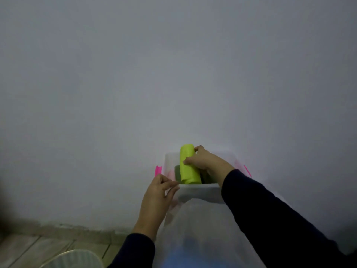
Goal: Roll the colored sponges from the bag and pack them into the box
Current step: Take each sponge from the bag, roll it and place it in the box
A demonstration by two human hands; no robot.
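A clear plastic box [200, 192] with pink side clips stands against the wall, low in the head view. My right hand [202, 160] grips a rolled lime-green sponge [188, 167], which stands tilted in the box with its top above the rim. A darker green roll [177, 172] and a pale pink roll [171, 174] sit to its left inside the box. My left hand [157, 196] holds the box's near left corner, its fingers hooked over the rim. No bag is visible.
A plain grey wall [173, 74] fills most of the view right behind the box. Wood-look floor [38, 246] shows at the lower left, with a ribbed white round container [77, 258] at the bottom edge. Something blue [185, 254] shows blurred through the box's near wall.
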